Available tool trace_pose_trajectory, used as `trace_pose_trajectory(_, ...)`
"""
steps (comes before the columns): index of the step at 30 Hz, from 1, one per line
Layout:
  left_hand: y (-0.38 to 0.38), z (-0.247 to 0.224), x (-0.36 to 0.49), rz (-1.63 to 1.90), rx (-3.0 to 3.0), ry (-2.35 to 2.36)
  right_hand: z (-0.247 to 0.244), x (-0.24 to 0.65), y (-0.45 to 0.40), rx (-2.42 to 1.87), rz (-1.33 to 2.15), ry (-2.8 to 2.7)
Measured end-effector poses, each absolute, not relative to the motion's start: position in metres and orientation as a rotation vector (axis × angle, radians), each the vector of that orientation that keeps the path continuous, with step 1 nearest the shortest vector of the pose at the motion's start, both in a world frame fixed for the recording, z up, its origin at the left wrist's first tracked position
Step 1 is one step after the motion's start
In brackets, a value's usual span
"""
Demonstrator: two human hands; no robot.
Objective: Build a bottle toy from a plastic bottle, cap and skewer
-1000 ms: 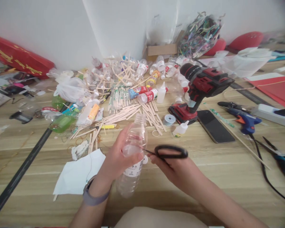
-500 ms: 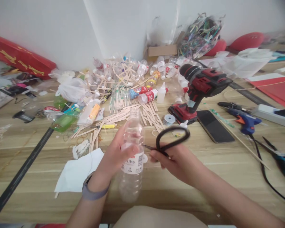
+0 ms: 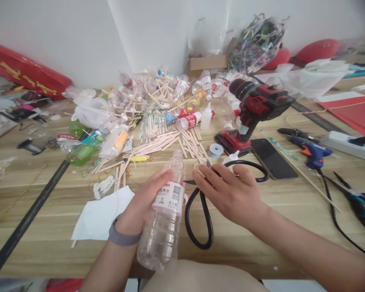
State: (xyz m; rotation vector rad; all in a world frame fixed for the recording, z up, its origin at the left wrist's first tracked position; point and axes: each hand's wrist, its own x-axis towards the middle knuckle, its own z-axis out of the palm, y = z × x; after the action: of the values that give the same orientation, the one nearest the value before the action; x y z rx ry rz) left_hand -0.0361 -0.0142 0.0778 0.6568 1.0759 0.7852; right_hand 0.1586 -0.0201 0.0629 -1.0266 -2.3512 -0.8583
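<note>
A clear, uncapped plastic bottle with a white label leans in my left hand, whose fingers wrap round its upper part. Black-handled scissors are at the right of the bottle, their two handle loops spread wide apart. My right hand lies over the middle of the scissors with its fingers closed on them. One dark blade points left to the bottle's side; a blade tip shows above the fingers. A white sheet of paper lies left of my left hand.
Wooden sticks, bottles and plastic bags crowd the back of the table. Right of centre stand a red drill and a wire spool. Further right lie a phone, a blue glue gun, pliers and a power strip.
The bottle has tilted, its base swinging left and nearer. The scissors' handles have spread apart, and my right hand has turned palm down over them.
</note>
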Motion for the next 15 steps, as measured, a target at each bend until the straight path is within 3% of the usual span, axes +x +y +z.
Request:
trace_pose_trajectory(7, -0.010, 0.051, -0.041, 0.940, 1.063, 1.240, 0.054, 0.157, -0.019, -1.124, -0.585, -2.452)
trace_pose_trajectory(15, -0.016, 0.049, -0.042, 0.961, 1.285, 1.211, 0.052, 0.153, -0.018, -1.464, 1.108, -2.063)
